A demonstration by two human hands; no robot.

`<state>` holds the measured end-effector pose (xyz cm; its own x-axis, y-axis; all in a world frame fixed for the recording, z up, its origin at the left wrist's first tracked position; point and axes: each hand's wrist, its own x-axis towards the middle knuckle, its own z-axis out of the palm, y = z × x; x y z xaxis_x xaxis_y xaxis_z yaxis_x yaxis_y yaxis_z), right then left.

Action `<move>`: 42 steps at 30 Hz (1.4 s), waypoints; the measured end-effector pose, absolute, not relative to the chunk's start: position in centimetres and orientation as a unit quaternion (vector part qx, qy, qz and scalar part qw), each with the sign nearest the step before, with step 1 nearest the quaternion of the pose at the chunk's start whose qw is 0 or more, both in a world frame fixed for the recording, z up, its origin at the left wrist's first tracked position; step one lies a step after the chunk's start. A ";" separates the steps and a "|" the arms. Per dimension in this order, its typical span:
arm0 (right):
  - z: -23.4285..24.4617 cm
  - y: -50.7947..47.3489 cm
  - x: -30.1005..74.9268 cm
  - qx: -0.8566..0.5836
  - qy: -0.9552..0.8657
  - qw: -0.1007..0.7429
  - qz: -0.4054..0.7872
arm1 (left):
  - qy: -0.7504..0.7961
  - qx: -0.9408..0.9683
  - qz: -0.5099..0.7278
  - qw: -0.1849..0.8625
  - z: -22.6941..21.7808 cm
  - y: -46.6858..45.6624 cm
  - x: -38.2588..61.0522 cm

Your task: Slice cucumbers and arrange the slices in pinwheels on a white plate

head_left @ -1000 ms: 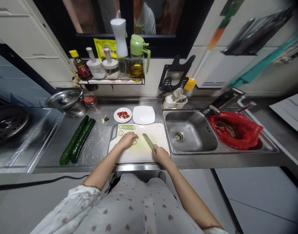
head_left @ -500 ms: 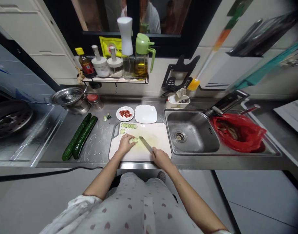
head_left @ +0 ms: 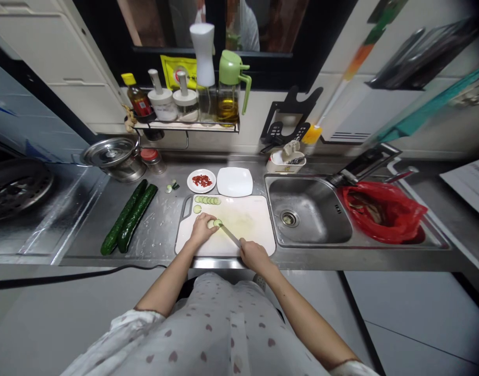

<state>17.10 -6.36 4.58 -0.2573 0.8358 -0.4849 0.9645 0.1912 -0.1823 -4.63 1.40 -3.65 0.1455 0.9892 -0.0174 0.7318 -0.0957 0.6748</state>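
Observation:
My left hand [head_left: 202,228] is curled over a short piece of cucumber [head_left: 214,223] on the white cutting board [head_left: 251,230]. In my right hand [head_left: 253,255] is a knife [head_left: 229,235], its blade angled up-left with the tip against the cucumber's cut end. A row of cucumber slices [head_left: 206,200] lies along the board's far edge, with one loose slice [head_left: 196,209] just below it.
Two whole cucumbers [head_left: 129,216] lie on the steel counter left of the board. Behind the board sit a small plate of red chilli [head_left: 201,180] and a white square plate [head_left: 234,181]. A sink [head_left: 308,211] and a red bag [head_left: 382,210] are to the right; a lidded pot [head_left: 112,158] stands far left.
The knife has swung left until its tip meets the cucumber piece. My left hand has drawn back slightly on the cucumber. The view has shifted a little.

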 end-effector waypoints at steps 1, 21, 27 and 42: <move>4.5 -6.4 17.0 0.593 0.759 0.141 -0.229 | 0.612 0.703 0.230 0.280 -3.7 1.4 -4.6; 4.7 -5.4 16.5 0.578 0.756 0.185 -0.245 | 0.609 0.698 0.243 0.288 -3.6 1.3 -4.8; 5.0 -4.9 16.1 0.569 0.764 0.182 -0.243 | 0.608 0.698 0.245 0.288 -3.6 1.3 -4.7; 4.8 -3.8 14.8 0.569 0.767 0.177 -0.238 | 0.607 0.697 0.252 0.286 -3.6 1.3 -4.7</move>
